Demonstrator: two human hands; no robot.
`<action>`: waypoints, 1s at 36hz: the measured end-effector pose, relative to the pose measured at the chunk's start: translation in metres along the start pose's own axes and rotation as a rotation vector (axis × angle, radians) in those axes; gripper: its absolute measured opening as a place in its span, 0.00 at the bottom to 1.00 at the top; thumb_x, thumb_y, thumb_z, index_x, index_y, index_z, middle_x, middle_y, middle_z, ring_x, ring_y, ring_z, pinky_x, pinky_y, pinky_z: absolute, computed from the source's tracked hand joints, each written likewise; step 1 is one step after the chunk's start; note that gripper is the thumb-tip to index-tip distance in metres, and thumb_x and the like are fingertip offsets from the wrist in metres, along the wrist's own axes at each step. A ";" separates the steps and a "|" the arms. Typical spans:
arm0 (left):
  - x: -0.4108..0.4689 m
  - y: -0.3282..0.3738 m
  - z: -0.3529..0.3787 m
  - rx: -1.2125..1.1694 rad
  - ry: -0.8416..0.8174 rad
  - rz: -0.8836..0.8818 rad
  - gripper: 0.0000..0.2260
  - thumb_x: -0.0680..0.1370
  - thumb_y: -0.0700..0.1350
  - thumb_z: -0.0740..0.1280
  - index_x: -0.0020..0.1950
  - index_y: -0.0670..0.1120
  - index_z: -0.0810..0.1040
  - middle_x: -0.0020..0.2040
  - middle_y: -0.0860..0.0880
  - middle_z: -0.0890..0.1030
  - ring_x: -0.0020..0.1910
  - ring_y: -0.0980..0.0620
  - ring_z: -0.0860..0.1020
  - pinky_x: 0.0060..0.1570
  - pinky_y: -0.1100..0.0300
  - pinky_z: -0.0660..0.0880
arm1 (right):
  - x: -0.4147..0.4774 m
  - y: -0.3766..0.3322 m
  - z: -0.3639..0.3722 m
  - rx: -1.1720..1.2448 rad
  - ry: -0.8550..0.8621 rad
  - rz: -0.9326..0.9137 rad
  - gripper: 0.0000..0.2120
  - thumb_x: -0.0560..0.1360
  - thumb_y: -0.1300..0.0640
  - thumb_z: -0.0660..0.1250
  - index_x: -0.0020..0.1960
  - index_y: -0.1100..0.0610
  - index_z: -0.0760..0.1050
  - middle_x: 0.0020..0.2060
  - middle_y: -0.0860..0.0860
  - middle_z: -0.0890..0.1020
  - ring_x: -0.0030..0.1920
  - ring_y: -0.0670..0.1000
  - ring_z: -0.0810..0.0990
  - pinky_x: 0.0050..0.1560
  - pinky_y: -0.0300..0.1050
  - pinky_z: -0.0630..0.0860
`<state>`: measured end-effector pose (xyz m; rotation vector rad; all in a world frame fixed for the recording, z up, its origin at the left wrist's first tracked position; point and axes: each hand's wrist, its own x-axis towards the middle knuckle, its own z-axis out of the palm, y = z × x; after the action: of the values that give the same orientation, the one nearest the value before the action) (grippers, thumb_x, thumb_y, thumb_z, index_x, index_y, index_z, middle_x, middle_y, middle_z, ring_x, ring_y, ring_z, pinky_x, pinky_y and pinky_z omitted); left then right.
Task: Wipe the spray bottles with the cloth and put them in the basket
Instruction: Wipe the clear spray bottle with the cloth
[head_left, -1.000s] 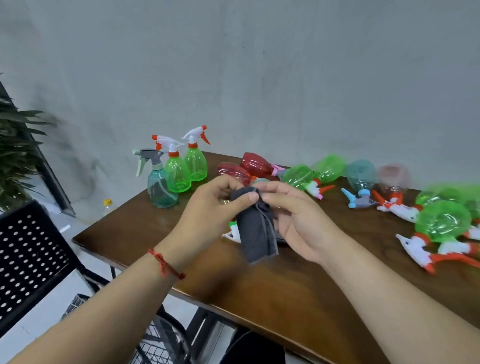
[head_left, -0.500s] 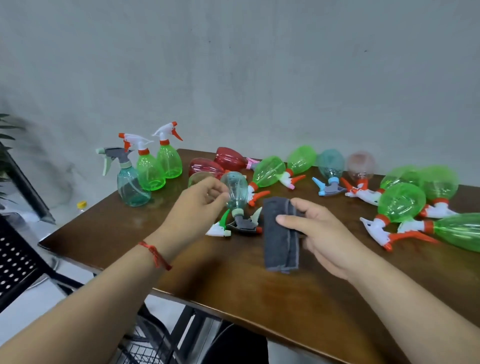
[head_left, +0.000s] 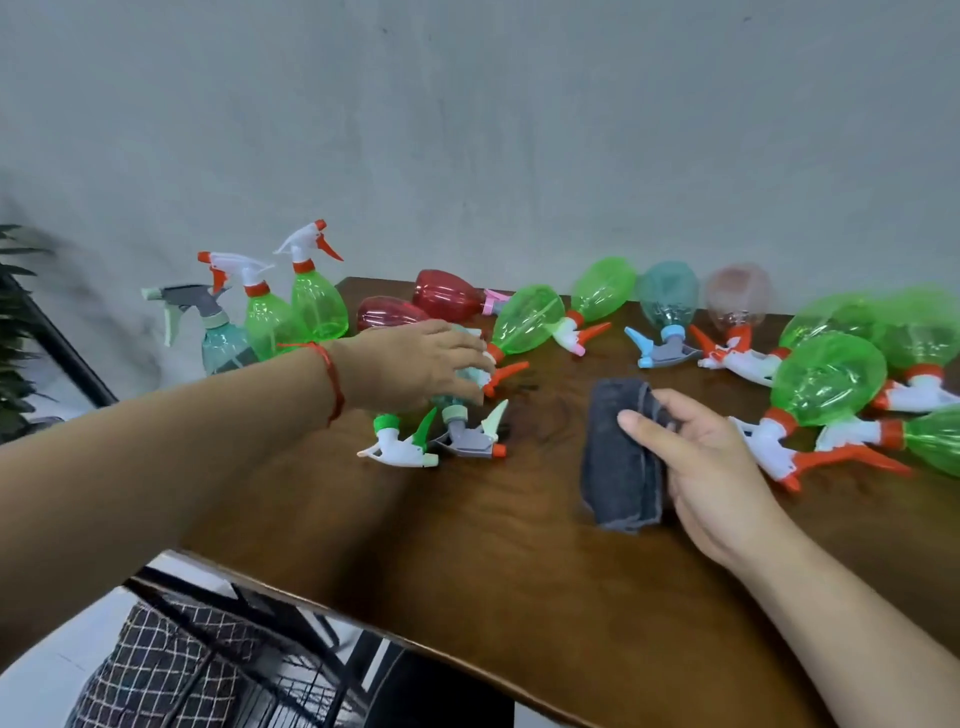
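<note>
Brown wooden table (head_left: 493, 545), grey wall (head_left: 467, 130), plant (head_left: 15, 322)

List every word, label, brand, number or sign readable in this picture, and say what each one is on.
None: no text can be read anywhere in the head view.
The spray bottles show no labels or print.
The grey cloth pinched in the right hand is plain.
The table and the wall show no writing.

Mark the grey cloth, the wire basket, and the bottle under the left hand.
grey cloth (head_left: 615, 460), head view, bare left fold
wire basket (head_left: 156, 670), head view, mesh wall
teal bottle (head_left: 470, 442), head view, its grey spray head
</note>
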<state>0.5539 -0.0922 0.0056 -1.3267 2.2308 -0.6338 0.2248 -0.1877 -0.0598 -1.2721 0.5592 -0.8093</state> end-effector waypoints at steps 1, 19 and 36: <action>0.004 0.001 0.001 0.007 -0.007 0.032 0.32 0.67 0.38 0.78 0.68 0.58 0.80 0.76 0.47 0.76 0.78 0.41 0.71 0.75 0.41 0.71 | 0.001 0.000 -0.001 -0.003 -0.003 0.002 0.10 0.80 0.62 0.70 0.61 0.59 0.83 0.55 0.59 0.87 0.57 0.60 0.86 0.61 0.58 0.80; 0.046 0.030 -0.042 -1.158 0.569 -0.732 0.10 0.77 0.51 0.79 0.58 0.55 0.86 0.56 0.57 0.86 0.57 0.59 0.82 0.58 0.68 0.75 | 0.005 -0.017 -0.014 0.074 0.057 -0.089 0.11 0.81 0.63 0.69 0.61 0.57 0.84 0.55 0.57 0.88 0.55 0.55 0.86 0.59 0.53 0.82; 0.078 0.116 -0.022 -1.500 0.678 -0.866 0.39 0.74 0.50 0.83 0.78 0.60 0.65 0.75 0.65 0.72 0.74 0.67 0.71 0.75 0.57 0.71 | 0.013 -0.017 -0.029 0.089 0.144 -0.109 0.11 0.81 0.64 0.69 0.62 0.59 0.83 0.55 0.57 0.87 0.57 0.55 0.86 0.66 0.61 0.79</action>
<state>0.4286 -0.1088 -0.0589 -3.2499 2.5155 0.7653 0.2068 -0.2176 -0.0487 -1.1766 0.5668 -1.0120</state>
